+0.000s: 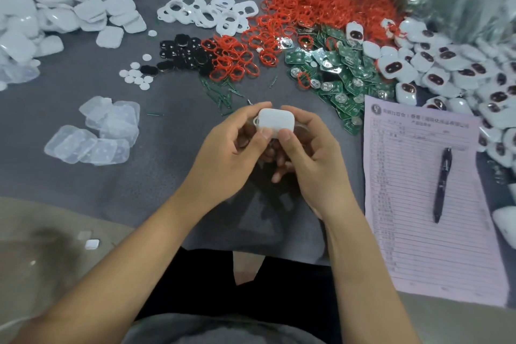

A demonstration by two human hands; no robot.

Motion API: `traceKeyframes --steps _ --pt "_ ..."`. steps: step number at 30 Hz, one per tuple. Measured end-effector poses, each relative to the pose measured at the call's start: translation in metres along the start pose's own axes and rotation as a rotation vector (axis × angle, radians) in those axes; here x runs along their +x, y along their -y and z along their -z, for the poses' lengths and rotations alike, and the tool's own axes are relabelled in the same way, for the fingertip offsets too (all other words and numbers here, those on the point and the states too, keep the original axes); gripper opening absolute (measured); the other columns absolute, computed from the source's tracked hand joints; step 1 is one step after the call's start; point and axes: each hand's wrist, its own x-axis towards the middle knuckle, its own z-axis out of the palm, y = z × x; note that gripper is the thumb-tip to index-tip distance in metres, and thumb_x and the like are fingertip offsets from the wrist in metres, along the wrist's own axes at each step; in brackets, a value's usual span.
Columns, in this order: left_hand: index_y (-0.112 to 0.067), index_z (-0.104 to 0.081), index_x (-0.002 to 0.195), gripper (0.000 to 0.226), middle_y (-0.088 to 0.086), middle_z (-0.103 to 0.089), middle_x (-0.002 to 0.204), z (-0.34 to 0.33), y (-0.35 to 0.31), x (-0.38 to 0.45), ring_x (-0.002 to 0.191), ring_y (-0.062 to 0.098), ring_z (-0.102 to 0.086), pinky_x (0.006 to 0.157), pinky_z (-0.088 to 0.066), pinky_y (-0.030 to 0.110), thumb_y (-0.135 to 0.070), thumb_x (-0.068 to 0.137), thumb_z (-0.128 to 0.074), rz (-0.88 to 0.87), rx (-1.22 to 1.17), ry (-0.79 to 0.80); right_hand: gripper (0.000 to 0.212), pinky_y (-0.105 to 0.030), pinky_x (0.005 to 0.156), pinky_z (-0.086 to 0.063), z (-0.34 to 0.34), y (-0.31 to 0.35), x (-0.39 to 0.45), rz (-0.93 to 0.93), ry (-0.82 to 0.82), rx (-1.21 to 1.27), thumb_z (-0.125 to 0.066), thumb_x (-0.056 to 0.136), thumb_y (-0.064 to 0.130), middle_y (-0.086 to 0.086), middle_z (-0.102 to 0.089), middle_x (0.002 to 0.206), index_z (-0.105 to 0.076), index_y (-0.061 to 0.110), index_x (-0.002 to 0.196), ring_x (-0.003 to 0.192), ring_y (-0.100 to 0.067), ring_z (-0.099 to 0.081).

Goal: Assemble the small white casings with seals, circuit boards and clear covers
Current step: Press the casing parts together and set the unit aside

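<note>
A small white casing with a loop at its left end is held above the grey cloth between both hands. My left hand grips its left side, thumb on the near edge. My right hand grips its right side, thumb beside the left thumb. The casing's underside is hidden. Behind lie red seals in a big heap, green circuit boards, and clear covers at the left.
White casing halves fill the far left, white frames the back middle, black parts and white discs in between. Casings with dark ovals pile at the right. A printed sheet with a pen lies near right.
</note>
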Motion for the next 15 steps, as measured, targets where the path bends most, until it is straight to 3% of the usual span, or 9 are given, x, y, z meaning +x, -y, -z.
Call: traceKeyframes --steps 2,5,8,10,12,15 --pt "-0.022 -0.063 0.137 0.032 -0.003 -0.070 0.087 0.0009 0.0014 0.0006 0.078 0.005 -0.068 0.077 -0.054 0.021 -0.023 0.105 -0.061 0.001 -0.025 -0.011 0.025 -0.030 0.050 -0.056 0.0001 -0.0005 -0.0014 0.004 0.004 0.002 -0.059 0.105 0.009 0.001 -0.069 0.083 -0.060 0.015 0.128 0.059 -0.014 -0.062" --pt "-0.022 -0.069 0.123 0.020 -0.001 -0.073 0.095 0.0001 0.0021 0.0003 0.078 0.018 -0.072 0.070 -0.061 0.035 -0.028 0.107 -0.058 0.014 -0.121 -0.059 0.025 -0.031 0.051 -0.057 -0.0028 -0.0010 -0.0044 0.044 0.004 -0.016 -0.058 0.105 0.011 -0.007 -0.069 0.084 -0.063 0.017 0.129 0.063 -0.018 -0.068" --pt "-0.017 -0.069 0.116 0.015 -0.004 -0.073 0.100 -0.0020 0.0023 0.0001 0.077 0.014 -0.072 0.057 -0.058 0.028 -0.022 0.107 -0.059 -0.029 -0.133 -0.098 0.022 -0.033 0.043 -0.054 -0.0051 -0.0013 -0.0040 0.070 -0.062 -0.072 -0.058 0.106 0.018 -0.005 -0.063 0.072 -0.069 0.019 0.125 0.056 -0.013 -0.061" --pt "-0.016 -0.069 0.117 0.015 -0.009 -0.073 0.105 -0.0029 0.0017 -0.0005 0.088 0.013 -0.074 0.063 -0.060 0.025 -0.019 0.106 -0.060 -0.046 -0.162 -0.079 0.022 -0.034 0.040 -0.053 -0.0050 -0.0017 -0.0018 0.050 -0.122 -0.076 -0.058 0.106 0.019 -0.004 -0.058 0.062 -0.072 0.015 0.122 0.049 -0.012 -0.055" --pt "-0.017 -0.070 0.116 0.014 -0.010 -0.075 0.105 -0.0031 0.0024 -0.0010 0.092 0.012 -0.075 0.071 -0.059 0.022 -0.018 0.105 -0.062 -0.055 -0.178 -0.064 0.021 -0.031 0.044 -0.054 -0.0049 -0.0013 -0.0009 0.023 -0.143 -0.016 -0.059 0.106 0.018 -0.003 -0.066 0.070 -0.074 0.011 0.118 0.056 -0.013 -0.061" --pt "-0.023 -0.072 0.114 0.014 -0.012 -0.076 0.103 -0.0020 0.0019 -0.0012 0.088 0.009 -0.076 0.074 -0.056 0.016 -0.019 0.102 -0.066 -0.058 -0.157 -0.058 0.019 -0.031 0.064 -0.061 -0.0045 -0.0003 -0.0019 -0.007 -0.124 0.093 -0.060 0.104 0.018 -0.010 -0.076 0.095 -0.077 0.015 0.113 0.081 -0.021 -0.073"
